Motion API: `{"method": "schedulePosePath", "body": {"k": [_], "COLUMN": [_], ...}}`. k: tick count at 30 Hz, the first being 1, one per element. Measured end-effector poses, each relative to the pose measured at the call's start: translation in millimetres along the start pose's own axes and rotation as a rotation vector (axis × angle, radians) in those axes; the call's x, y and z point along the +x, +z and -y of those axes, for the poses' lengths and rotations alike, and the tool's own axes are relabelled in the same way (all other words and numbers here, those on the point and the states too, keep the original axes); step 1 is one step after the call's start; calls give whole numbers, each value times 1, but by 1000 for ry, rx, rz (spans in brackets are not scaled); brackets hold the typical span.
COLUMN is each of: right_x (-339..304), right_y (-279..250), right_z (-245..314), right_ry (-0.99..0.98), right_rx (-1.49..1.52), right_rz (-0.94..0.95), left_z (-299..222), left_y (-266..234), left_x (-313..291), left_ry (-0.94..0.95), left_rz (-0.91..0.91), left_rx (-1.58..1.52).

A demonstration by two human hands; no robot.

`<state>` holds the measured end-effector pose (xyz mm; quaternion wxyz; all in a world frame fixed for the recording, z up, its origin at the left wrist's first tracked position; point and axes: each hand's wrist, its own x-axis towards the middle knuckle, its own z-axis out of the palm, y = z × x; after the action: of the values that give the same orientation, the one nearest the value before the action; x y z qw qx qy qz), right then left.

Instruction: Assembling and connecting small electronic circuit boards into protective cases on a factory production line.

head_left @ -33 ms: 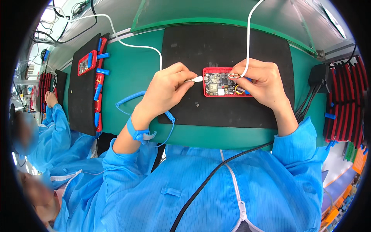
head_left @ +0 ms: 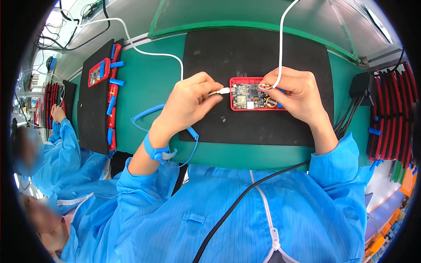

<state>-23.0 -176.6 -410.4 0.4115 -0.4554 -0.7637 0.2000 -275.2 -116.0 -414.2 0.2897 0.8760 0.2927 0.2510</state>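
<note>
A bare circuit board (head_left: 253, 93) sits in a red plastic case (head_left: 231, 105) on the black mat. My left hand (head_left: 189, 98) is closed on a white cable plug (head_left: 225, 90), whose tip meets the left side of the case; how deep it sits I cannot tell. Over the right part of the board, my right hand (head_left: 298, 90) pinches the end of a second white cable (head_left: 281, 48). Its tip is partly hidden by the fingers. Under those fingers show a yellow wire loop (head_left: 271, 103) and a bit of blue. A blue coiled wrist strap (head_left: 157, 151) circles my left wrist.
Black mat (head_left: 210, 127) covers much of the green bench (head_left: 245, 153). At left, another black board (head_left: 90, 118) bears red cases with blue clips. A black box (head_left: 362, 87) and stacked red-and-black trays (head_left: 390, 118) stand at right. Two people in blue sit at left.
My left thumb and fingers have shifted very slightly around the plug. Otherwise the hands, cables and case keep their places.
</note>
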Motion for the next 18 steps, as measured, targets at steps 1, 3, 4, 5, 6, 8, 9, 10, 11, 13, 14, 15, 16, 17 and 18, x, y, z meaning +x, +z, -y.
{"method": "schedulePosePath", "body": {"k": [1, 3, 4, 5, 6, 8, 9, 10, 11, 13, 14, 15, 16, 17, 18], "right_x": [-1, -2, -2, -3, -3, -4, -6, -5, -5, -4, -3, -1, 0, 2, 5], "right_y": [1, 1, 1, 2, 3, 2, 3, 2, 2, 4, 4, 3, 3, 2, 1], "right_z": [-1, 2, 3, 4, 5, 3, 3, 3, 4, 1, -1, -2, -4, -5, -7], "right_ry": [-21, -32, -17, -1, 1, -43, -38, -38, -39, -49, -60, -63, -54, -48, -56], "right_rx": [14, 13, 22, 32, 35, 6, 9, 1, -6, 3, 13, 12, 14, 14, 12], "right_rz": [-8, -12, -5, 3, 0, -8, -10, -5, 0, -8, -16, -18, -11, -6, -10], "left_z": [-3, -2, 2, 5, 6, 5, 4, 2, 1, 2, 4, 6, 7, 9, 10], "left_y": [-1, 1, 3, 5, 5, 7, 8, 7, 7, 8, 8, 8, 8, 8, 6], "left_x": [-1, 0, 0, 0, -1, -1, -2, -2, -3, -1, 1, 4, 5, 8, 12], "left_ry": [-28, -54, 38, 129, 129, 179, 178, 109, 40, 68, 94, 96, 143, 193, 197], "left_rz": [11, 26, -15, -54, -50, -66, -59, -30, 0, -4, -8, -9, -22, -36, -40], "left_rx": [-23, -45, 36, 115, 117, 130, 128, 82, 36, 49, 64, 66, 84, 103, 110]}}
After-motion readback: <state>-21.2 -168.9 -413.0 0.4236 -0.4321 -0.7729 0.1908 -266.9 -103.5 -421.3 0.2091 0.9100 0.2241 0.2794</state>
